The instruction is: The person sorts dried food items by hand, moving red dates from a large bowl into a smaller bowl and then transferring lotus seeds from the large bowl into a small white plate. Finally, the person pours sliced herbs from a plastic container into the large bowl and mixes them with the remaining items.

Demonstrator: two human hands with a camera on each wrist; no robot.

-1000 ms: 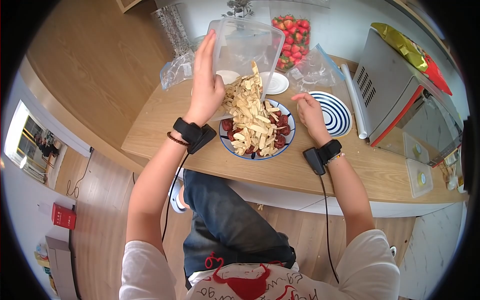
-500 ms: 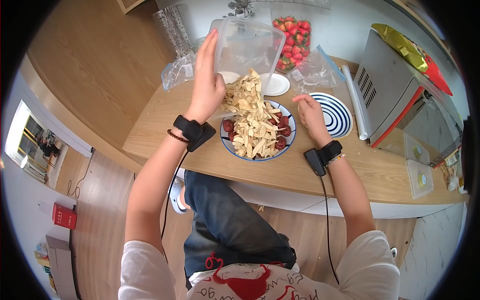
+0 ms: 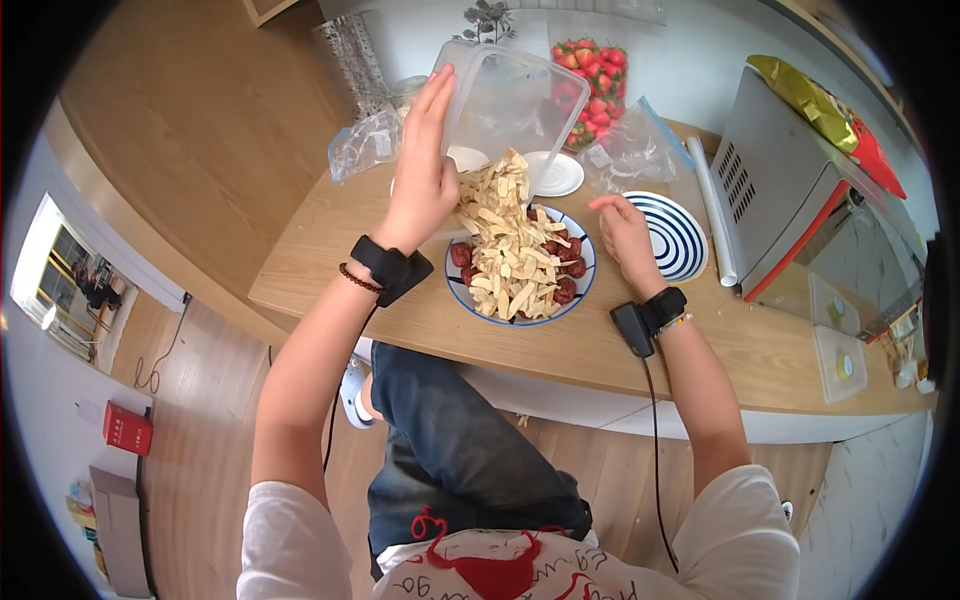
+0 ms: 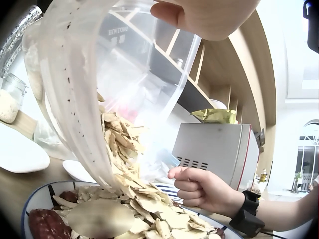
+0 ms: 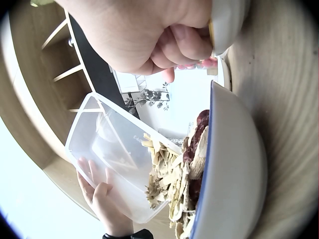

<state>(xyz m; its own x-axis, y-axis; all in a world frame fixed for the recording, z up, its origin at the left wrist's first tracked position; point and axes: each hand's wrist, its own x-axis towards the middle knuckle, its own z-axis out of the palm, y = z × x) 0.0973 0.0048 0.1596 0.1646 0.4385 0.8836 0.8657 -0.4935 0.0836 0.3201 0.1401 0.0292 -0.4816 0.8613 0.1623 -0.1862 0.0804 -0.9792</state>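
My left hand [image 3: 422, 190] grips a clear plastic container [image 3: 520, 100] from its left side, holding it tipped over a blue-and-white bowl [image 3: 458, 297]. Pale dried slices [image 3: 505, 235] run in a heap from the container's mouth down into the bowl. Beneath and around them show wrinkled red dates [image 3: 565, 290]. Through the container wall, the left fingers [image 5: 94, 172] appear fairly straight. My right hand [image 3: 626, 235] is held right of the bowl, fingers curled in and empty, the index finger slightly out. It overlaps the edge of a blue-striped plate [image 3: 680, 240] in the head view.
Behind the bowl stand a small white dish [image 3: 560, 175], a bag of strawberries [image 3: 603, 85] and clear zip bags [image 3: 635, 150]. A white roll [image 3: 712, 215] lies before the grey oven [image 3: 750, 150], topped by a gold-red packet [image 3: 820, 110]. A jar [image 4: 11, 97] stands at the back.
The left hand and the container have shifted slightly right, tipping a little more. Slices have slid from the container, so its heap is lower. The right hand stays nearly still.
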